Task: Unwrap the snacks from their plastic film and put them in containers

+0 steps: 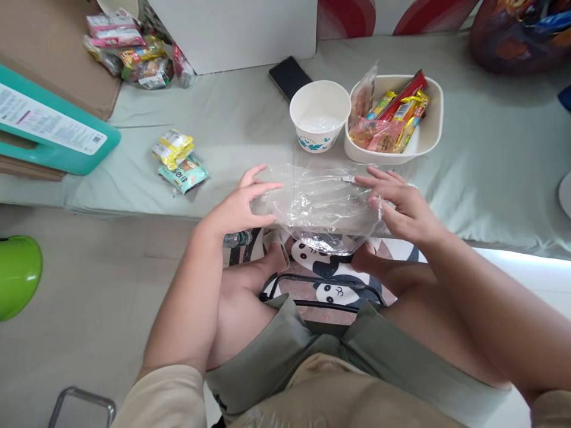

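A crumpled clear plastic bag (328, 199) spreads between my two hands, its lower part hanging past the edge of the cloth-covered surface. My left hand (238, 205) is at the bag's left side with thumb and fingers spread apart, the fingertips touching the film. On the other side, my right hand (401, 205) has its bent fingers and thumb on the bag's right edge. Just beyond the bag stands a white paper cup (320, 113) with a blue leaf print. Touching it on the right, a white plastic bin (430, 128) contains several wrapped snacks (392, 116).
Two small snack packets (178, 160) lie to the left. A black phone (289, 77) rests behind the cup. More packets (129, 50) are piled at the back left, near a teal container (84, 148). A dark bag (517, 41) sits at the back right. A panda mat (332, 291) lies below.
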A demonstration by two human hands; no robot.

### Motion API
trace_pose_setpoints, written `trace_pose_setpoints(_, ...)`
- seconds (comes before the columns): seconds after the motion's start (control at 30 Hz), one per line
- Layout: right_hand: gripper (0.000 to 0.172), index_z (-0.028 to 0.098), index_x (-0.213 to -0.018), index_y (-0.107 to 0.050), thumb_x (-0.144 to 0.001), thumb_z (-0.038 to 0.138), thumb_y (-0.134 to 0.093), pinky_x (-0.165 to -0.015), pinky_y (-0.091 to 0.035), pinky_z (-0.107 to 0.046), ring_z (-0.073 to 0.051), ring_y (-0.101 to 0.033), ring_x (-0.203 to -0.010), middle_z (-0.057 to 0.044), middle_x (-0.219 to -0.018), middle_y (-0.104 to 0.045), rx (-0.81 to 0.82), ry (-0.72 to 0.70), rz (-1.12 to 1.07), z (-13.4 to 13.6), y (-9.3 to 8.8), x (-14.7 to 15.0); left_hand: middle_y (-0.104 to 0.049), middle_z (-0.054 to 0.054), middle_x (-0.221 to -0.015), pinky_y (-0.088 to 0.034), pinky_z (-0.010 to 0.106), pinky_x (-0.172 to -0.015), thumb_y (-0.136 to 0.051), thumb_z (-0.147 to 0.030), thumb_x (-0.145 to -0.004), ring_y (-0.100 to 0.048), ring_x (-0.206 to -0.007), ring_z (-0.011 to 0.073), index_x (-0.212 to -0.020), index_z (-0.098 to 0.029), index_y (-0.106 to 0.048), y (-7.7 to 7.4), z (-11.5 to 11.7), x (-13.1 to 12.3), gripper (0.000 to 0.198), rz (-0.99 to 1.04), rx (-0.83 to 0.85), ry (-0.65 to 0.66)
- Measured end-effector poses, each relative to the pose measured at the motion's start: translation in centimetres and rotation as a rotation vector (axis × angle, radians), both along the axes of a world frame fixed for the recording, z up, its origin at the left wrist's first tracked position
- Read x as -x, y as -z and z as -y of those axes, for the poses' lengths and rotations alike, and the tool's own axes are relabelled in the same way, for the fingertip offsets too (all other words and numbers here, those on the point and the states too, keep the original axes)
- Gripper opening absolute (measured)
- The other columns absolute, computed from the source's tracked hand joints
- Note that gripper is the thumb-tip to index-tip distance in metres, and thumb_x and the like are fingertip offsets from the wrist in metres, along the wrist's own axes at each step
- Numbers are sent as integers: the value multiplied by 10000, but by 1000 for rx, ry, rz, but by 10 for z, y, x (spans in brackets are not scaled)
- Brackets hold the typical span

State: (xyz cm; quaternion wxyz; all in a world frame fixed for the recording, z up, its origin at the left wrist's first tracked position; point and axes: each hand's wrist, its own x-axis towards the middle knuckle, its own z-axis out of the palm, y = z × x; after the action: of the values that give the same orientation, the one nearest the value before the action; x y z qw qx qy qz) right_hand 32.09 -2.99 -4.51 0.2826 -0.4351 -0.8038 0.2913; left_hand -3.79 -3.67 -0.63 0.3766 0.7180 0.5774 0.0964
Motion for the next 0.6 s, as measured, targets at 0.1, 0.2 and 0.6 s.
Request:
trace_pose_setpoints(0.1,360,230,-728,-659,-985,449,-534,-1174,-336,-806,-433,-451,-1524,-77,-1499,-656,0,-15,14,0,2,-2,-242,89,-1768,-369,509,-1287,-795,-357,-748,-346,-1589,353,-1504,-273,-576,4,-5,-2,791,8,-22,3)
trace_pose_setpoints(0.2,410,234,-717,-657,-989,519,-543,-1192,-314,-805,-425,-439,-1535,-71,-1508,-648,36,18,-33,-2,7,-4,-435,104,-1682,-416,508,-1255,-772,-373,-769,-472,-1518,331,-1565,-277,-495,11,-9,-2,849,123,-24,-71)
trace_pose_setpoints(0.6,484,282,-825,-778,-1007,643,-512,-1088,-557,-560,-329,-752,-1175,-62,-952,-831,226,407,-336,-8,3,4,-123,46,-1800,-390,544,-1268,-897,-387,-682,-278,-1619,404,-1409,-334,-643,4,-1,12,772,-23,-64,-116)
